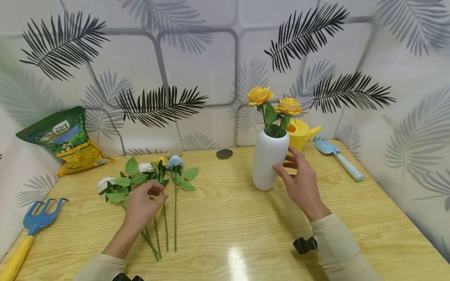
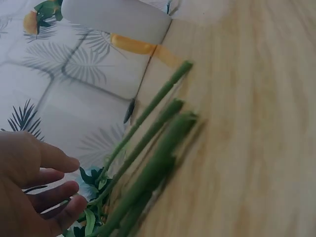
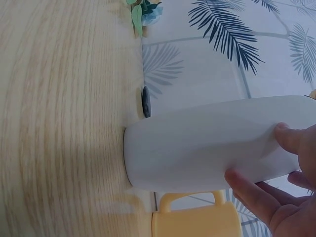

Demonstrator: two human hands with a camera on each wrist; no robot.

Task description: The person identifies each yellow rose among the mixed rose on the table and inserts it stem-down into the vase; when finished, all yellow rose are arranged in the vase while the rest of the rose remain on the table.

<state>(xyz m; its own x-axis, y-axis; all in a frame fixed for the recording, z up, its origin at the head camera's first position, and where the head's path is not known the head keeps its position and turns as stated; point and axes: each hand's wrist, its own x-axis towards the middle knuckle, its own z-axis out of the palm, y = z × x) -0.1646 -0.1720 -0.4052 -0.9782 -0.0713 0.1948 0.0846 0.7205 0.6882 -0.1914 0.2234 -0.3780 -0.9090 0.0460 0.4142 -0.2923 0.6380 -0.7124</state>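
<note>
Wooden tabletop (image 1: 246, 218) against a wall papered with palm-leaf print. A white vase (image 1: 270, 159) stands upright right of centre, holding two yellow roses (image 1: 260, 95). The right hand (image 1: 299, 181) rests on the vase's right flank, thumb and fingertips touching the wall with the fingers nearly straight, steadying it without wrapping it. The vase looks smooth and glazed, hence probably slippery and breakable, and top-heavy with blooms; the mid-body, below the shoulder, is judged the safest place to hold.

A loose bunch of flower stems (image 1: 165, 218) lies left of centre, heads in white, yellow and pale blue pointing toward the wall, cut ends toward the person. The left hand (image 1: 144, 205) sits over the leafy upper stems, fingers curled inward; whether it already pinches a stem cannot be told, and the wrist view shows the fingers (image 2: 54, 197) beside the stems, not around them. The stems appear light, stiff and thin; a grip on the bare stalk under the leaves would spare the blooms.

Surroundings: green-and-yellow bag (image 1: 66, 140) at far left; blue rake with yellow handle (image 1: 31, 230) at left edge; yellow watering can (image 1: 302, 134) just behind the vase; blue trowel (image 1: 339, 160) at right; dark round disc (image 1: 224, 153) near the wall. The overlapping leaves may snag when one stem is lifted.
</note>
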